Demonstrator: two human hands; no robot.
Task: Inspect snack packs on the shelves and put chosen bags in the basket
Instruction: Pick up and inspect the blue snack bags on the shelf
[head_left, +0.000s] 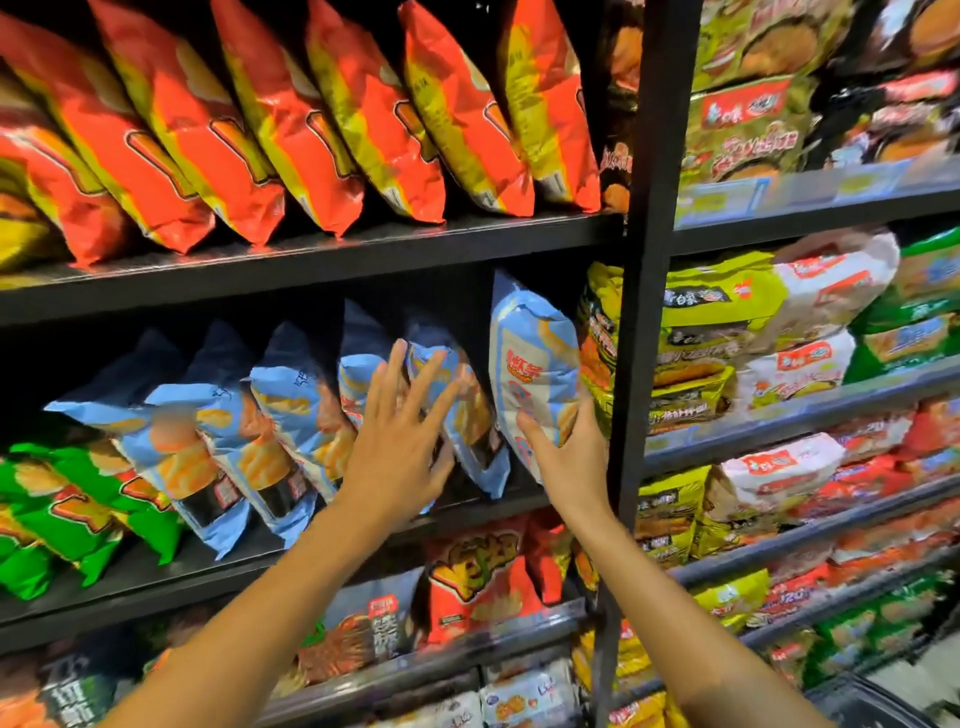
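Right hand (566, 457) is gripping the lower edge of a light blue snack bag (532, 364), thumb lying across the front and the other fingers tucked round the far side where I can't see them. That bag is standing nearly upright at the end of its row, just beside the black shelf post (631, 364). Left hand (400, 441) is reaching in just to the left of it with fingers spread wide and straight, fingertips hovering at or brushing the next blue bags (457, 405) in the row; can't really tell if they're touching, bit blurry there.

Above both hands a row of orange-red bags (311, 130) is leaning on the upper shelf. Way off to the left of the left hand, green bags (62, 519) are lying on the same shelf as the blue ones. Below the hands, more orange packs (478, 577).

Progress-wise, I'd say this is the picking and checking stage. One bag is being held but it's sitting on the shelf, nothing lifted clear. The dark curved thing at the bottom right corner (862, 701) may be the basket, can't say for sure, and no bags are showing in it. So the dropping-in part looks all left to do.
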